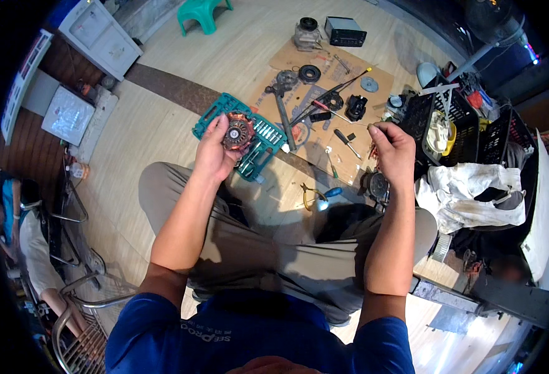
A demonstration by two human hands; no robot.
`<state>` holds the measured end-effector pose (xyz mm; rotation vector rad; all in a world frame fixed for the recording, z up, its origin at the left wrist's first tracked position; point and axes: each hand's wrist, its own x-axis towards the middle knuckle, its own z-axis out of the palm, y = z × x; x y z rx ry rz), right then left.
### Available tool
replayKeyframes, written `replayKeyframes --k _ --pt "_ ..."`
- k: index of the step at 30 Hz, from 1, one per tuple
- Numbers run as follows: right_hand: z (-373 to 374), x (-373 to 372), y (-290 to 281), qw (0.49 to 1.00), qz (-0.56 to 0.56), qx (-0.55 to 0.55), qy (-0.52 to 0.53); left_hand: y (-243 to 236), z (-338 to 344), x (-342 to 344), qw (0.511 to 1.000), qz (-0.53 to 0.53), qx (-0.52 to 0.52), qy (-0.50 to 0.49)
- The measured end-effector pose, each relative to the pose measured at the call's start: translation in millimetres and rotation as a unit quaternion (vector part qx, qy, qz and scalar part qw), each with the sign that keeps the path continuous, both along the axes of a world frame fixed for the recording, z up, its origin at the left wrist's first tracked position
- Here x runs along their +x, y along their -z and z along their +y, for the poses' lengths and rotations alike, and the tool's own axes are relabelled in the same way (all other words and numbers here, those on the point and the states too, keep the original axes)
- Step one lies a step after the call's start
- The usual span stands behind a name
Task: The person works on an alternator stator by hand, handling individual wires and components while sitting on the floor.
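Observation:
My left hand (213,149) grips a round copper-wound motor part (238,129) with a hub at its centre, held above an open teal socket case (265,132). My right hand (391,153) is raised at the right, thumb and forefinger pinched on a thin metal rod or wire (360,124). Beneath, a cardboard sheet (312,143) carries a red-handled screwdriver (324,107), a dark bar (285,121), a black housing (356,107), a black ring (309,73) and other small parts. Yellow-handled pliers (310,196) lie on the floor between my knees.
Black crates (480,134) and white rags (467,193) crowd my right. Behind the cardboard stand a metal unit (307,36) and a boxy car stereo (345,31). A green stool (202,14) is at the back. Another person (43,268) sits on a metal chair (87,299) at my left.

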<state>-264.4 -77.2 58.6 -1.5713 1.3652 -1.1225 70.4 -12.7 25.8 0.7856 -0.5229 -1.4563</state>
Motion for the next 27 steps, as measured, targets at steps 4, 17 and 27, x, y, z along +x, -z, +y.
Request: replayKeyframes --k 4,17,27 --pt "-1 -3 1 1.000 -0.002 0.003 -0.004 1 -2 -2 0.996 -0.003 0.078 -0.032" --pt "-5 6 -5 0.997 0.063 -0.001 0.035 94 -88 25 0.959 0.067 0.251 -0.112" --pt "-8 4 -4 0.986 0.155 0.006 0.056 277 -99 12 0.886 0.118 0.402 -0.199"
